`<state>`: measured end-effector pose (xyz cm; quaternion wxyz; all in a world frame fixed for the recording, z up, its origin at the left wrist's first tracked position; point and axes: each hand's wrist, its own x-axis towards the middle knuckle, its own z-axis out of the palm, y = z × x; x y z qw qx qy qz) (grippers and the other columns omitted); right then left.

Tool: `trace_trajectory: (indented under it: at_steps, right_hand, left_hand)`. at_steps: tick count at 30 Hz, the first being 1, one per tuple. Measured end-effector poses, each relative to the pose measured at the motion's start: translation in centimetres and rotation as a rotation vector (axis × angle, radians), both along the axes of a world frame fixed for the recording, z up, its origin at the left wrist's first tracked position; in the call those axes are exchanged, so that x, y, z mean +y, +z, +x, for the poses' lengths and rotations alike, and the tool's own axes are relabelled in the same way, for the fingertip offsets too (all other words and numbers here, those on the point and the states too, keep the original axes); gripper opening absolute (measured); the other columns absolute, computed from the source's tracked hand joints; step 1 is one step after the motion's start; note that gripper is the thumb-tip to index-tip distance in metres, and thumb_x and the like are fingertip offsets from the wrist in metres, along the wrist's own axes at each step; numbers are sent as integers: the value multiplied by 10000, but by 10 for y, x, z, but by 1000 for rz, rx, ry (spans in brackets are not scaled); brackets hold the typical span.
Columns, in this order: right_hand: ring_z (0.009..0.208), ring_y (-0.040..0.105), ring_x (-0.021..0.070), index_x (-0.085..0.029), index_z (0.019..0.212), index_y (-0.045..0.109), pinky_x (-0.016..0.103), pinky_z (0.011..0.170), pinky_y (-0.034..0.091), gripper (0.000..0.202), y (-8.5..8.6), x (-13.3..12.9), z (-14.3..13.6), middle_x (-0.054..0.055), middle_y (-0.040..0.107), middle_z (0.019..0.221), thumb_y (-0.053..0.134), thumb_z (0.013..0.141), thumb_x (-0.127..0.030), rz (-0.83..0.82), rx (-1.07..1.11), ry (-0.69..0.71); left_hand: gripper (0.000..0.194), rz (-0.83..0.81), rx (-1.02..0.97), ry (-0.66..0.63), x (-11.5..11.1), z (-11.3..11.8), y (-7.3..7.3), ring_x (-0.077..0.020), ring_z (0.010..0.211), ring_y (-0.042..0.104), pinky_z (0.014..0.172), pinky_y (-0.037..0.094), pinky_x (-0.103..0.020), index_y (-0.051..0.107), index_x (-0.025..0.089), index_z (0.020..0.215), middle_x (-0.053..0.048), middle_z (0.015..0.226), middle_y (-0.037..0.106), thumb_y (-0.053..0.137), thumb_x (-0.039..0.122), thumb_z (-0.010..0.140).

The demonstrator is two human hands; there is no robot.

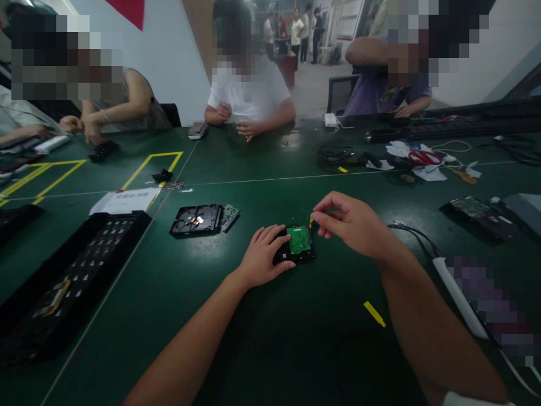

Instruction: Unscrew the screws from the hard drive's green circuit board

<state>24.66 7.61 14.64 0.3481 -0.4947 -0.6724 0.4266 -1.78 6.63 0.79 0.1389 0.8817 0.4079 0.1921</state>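
Observation:
A small black hard drive (296, 248) with a green circuit board (298, 239) facing up lies on the dark green table (253, 338) in front of me. My left hand (262, 256) rests on the drive's left edge and holds it down. My right hand (353, 223) hovers just right of and above the drive, thumb and forefinger pinched together on something tiny near the board's upper right corner; what it pinches is too small to tell.
An opened black drive casing (196, 220) with a loose board (230, 217) lies to the left. A long black tray (63, 282) runs along the left. A yellow tape strip (374, 313) lies near right. Cables, red scissors (425, 158) and other people's hands sit across.

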Motion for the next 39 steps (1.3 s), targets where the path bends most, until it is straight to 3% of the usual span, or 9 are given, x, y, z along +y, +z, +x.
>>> trace_trajectory:
  at_steps: [8,14,19,25,31,36,39]
  right_hand:
    - [685,688,154,-219,1014,716,299,641,560,286,-6,6,-5,25,743,807,688,985,-502,58,-10,0]
    - [622,670,149,-200,1017,714,276,555,531,315,-3,3,-7,31,747,767,725,954,-509,-4,-29,-29]
    - [640,694,155,-199,1008,692,289,599,561,293,-5,3,-12,28,750,769,750,939,-478,-19,30,-14]
    - [680,715,165,-205,994,704,309,644,579,283,-11,8,-13,29,748,809,748,938,-479,55,34,-50]
    - [739,723,176,-214,1034,751,325,687,590,318,-15,16,-5,49,766,893,732,942,-518,135,-18,-130]
    - [664,709,169,-192,1053,733,303,579,561,376,-15,19,-2,57,764,870,780,899,-532,73,41,-164]
    - [669,724,174,-187,1016,696,313,606,590,402,-16,22,-1,61,763,876,817,864,-539,58,100,-203]
  left_hand:
    - [718,44,24,187,-10,3,0,-397,1467,448,1189,372,-612,580,270,1485,-131,1618,491,648,721,930]
    - [693,70,27,280,-14,7,0,-413,1418,465,1128,407,-624,593,276,1457,-140,1579,516,669,707,920]
    - [637,89,34,410,-20,13,-4,-450,1381,470,1078,424,-666,611,283,1412,-159,1559,519,696,667,911]
    - [660,100,52,320,-6,11,-2,-431,1388,481,1096,424,-641,607,270,1421,-163,1551,531,705,671,906]
    - [678,94,22,315,13,20,-3,-428,1408,474,1123,409,-642,620,268,1419,-154,1557,530,715,688,895]
    - [683,94,17,305,21,32,-3,-421,1411,475,1124,412,-630,632,242,1407,-167,1542,543,706,693,900]
    - [697,86,2,307,21,33,-4,-419,1417,473,1138,402,-631,627,250,1422,-162,1564,530,698,706,900]
